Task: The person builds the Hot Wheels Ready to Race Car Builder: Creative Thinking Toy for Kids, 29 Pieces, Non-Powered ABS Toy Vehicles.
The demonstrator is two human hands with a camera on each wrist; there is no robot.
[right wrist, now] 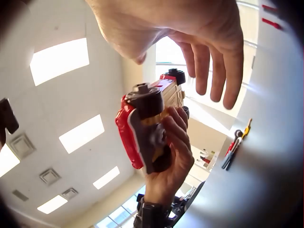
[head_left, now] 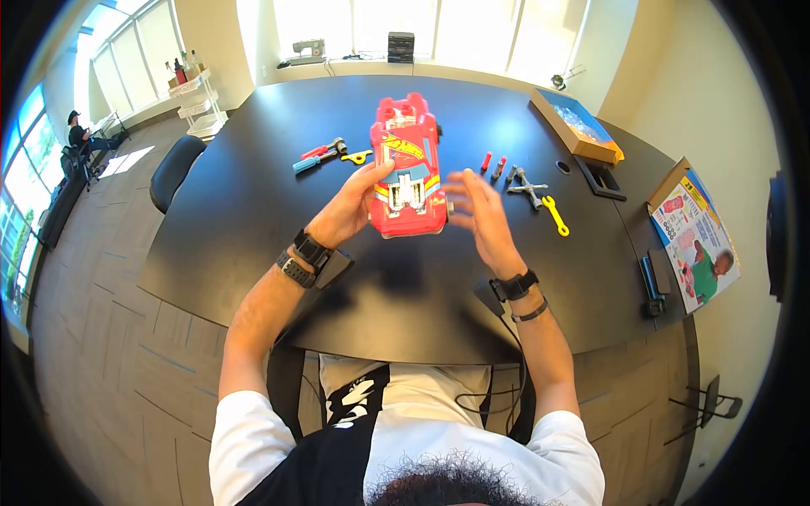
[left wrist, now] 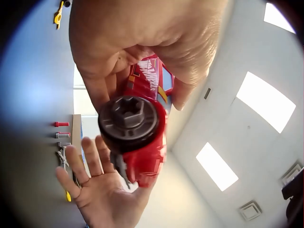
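A red toy car (head_left: 408,156) with a Hot Wheels logo is held above the dark table by my left hand (head_left: 348,202), thumb on its top and fingers beneath. In the left wrist view a black wheel (left wrist: 128,121) with a hexagonal hub faces the camera. The right wrist view shows the car's wheel (right wrist: 145,100) and the left hand (right wrist: 173,152) gripping its underside. Beside the car's right side is my right hand (head_left: 485,215), fingers extended and apart from it, palm facing the car in the left wrist view.
Blue-handled tool (head_left: 310,161) and yellow piece (head_left: 358,158) lie left of the car. Right are red-topped pieces (head_left: 486,161), a grey cross-shaped tool (head_left: 529,189) and a yellow wrench (head_left: 556,216). Farther right stand an open box (head_left: 582,126), a black tray (head_left: 601,179) and a printed box panel (head_left: 696,240).
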